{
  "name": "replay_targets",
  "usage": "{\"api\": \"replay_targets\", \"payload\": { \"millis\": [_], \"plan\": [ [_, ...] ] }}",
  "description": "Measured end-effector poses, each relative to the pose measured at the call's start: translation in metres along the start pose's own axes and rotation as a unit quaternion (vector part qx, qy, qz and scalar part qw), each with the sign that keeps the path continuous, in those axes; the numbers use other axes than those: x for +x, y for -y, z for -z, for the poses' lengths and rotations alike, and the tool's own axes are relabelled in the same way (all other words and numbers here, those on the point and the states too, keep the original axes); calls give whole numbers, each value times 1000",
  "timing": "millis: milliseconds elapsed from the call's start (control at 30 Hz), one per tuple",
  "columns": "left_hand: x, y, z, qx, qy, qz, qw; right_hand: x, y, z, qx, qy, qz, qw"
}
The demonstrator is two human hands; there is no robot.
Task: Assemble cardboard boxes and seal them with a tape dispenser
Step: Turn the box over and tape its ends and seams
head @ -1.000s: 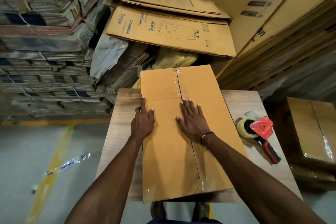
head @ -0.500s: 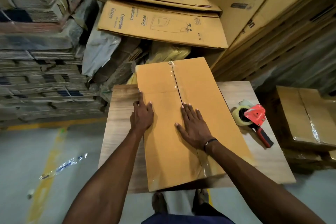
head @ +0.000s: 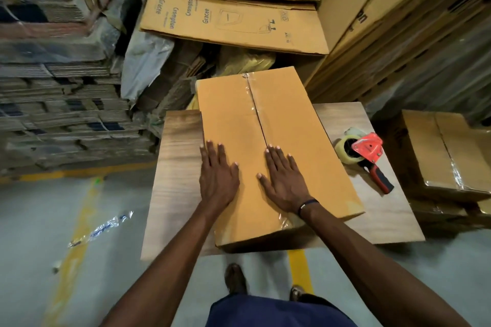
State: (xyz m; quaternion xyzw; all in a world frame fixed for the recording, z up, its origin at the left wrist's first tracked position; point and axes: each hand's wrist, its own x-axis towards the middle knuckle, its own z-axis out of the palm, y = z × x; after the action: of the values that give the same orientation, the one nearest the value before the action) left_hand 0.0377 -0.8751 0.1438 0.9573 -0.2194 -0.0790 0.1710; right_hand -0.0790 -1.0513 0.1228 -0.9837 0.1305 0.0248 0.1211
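Two flat palms press on top of the box (head: 268,146), which lies lengthwise on the table (head: 180,167). The left hand (head: 219,175) sits near the box's left edge and the right hand (head: 283,180) just right of the taped centre seam, both with fingers straight and grasping nothing, probably to smooth the tape and hold the flaps down. Right of the box, the tape dispenser (head: 364,156) rests on the table, within easy reach.
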Motion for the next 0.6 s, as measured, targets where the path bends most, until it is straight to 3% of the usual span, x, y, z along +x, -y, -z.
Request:
{"api": "replay_targets", "payload": {
  "millis": [267,467,600],
  "plan": [
    [-118,-27,-30,88,18,-8,996,-5,0,5,18,22,7,1000],
    [-123,-36,-31,96,-3,24,995,-81,16,0,58,46,44,996],
    [-126,-36,-32,88,-8,24,996,-138,4,-5,29,22,118,992]
  ]
}}
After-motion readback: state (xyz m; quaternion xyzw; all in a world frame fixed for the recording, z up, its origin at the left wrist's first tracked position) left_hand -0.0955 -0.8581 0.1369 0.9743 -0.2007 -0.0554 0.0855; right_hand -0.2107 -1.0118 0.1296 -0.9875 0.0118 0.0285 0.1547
